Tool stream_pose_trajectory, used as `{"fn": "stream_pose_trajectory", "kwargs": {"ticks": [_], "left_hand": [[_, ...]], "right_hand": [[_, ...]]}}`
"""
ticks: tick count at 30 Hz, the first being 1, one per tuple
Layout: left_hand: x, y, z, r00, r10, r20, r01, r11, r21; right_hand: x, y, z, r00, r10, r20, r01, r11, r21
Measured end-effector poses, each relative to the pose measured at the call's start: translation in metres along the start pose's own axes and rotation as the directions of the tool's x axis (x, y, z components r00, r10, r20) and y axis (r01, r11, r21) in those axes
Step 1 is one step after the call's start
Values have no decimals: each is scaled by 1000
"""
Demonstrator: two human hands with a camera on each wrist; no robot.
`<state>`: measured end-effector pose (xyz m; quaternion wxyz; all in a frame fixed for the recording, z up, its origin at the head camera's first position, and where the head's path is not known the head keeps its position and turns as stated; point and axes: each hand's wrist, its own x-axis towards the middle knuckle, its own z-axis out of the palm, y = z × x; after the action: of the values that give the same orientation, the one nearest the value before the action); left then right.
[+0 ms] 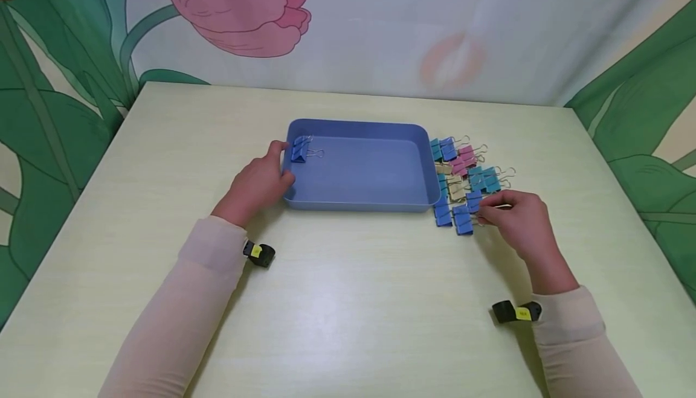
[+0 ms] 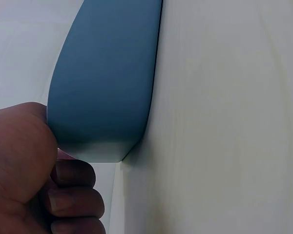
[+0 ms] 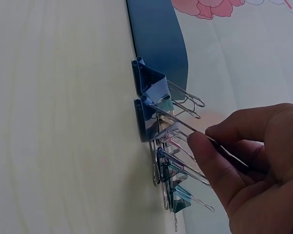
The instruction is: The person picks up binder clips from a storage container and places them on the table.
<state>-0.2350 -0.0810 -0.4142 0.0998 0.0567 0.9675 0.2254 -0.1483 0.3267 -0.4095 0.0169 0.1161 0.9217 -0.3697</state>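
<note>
A blue tray (image 1: 359, 207) lies on the table. My left hand (image 1: 258, 182) grips its left end, thumb at the rim; in the left wrist view the other fingers curl beside the tray's outer wall (image 2: 105, 83). Inside the tray's left end rests a blue binder clip (image 1: 299, 150). My right hand (image 1: 516, 220) is at the front of a cluster of clips by the tray's right end. Thumb and index finger pinch the wire handle of a blue binder clip (image 3: 146, 121), which stands beside another blue clip (image 3: 154, 84).
The cluster holds several binder clips: pink ones (image 1: 464, 159), teal ones (image 1: 484, 179), cream ones (image 1: 455, 189) and blue ones, close together against the tray. The pale table (image 1: 348, 301) ends at a patterned curtain (image 1: 370, 29) behind.
</note>
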Motion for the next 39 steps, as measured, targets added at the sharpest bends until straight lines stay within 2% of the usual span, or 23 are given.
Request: {"fn": "stream_pose_trajectory", "kwargs": {"ticks": [5, 9, 15, 21, 26, 30, 33, 36, 39], "left_hand": [[1, -2, 1, 1000, 7, -7, -7, 1000, -7], [2, -3, 2, 1000, 6, -6, -6, 1000, -8], [1, -4, 2, 1000, 15, -14, -15, 1000, -6], [2, -3, 3, 1000, 17, -13, -17, 1000, -6], [1, -3, 2, 1000, 5, -20, -5, 1000, -1], [1, -4, 2, 1000, -2, -8, 2, 1000, -3], [2, -4, 2, 1000, -4, -4, 4, 1000, -4], [1, -4, 1, 1000, -1, -4, 1, 1000, -6], [0, -3, 0, 1000, 0, -6, 0, 1000, -6]], "right_hand": [[-2, -2, -2, 998, -50, -24, 49, 997, -58], [-5, -5, -6, 991, -108, -84, 96, 987, -129], [-6, -18, -7, 959, -227, -172, 189, 959, -210], [-6, -39, 0, 936, -293, -194, 257, 947, -191], [-2, -55, 7, 940, -288, -182, 272, 956, -112], [3, -66, 11, 955, -257, -148, 261, 965, 7], [6, -72, 13, 964, -239, -116, 252, 961, 111], [10, -76, 16, 966, -242, -86, 256, 938, 234], [15, -79, 21, 963, -263, -62, 268, 894, 359]]}}
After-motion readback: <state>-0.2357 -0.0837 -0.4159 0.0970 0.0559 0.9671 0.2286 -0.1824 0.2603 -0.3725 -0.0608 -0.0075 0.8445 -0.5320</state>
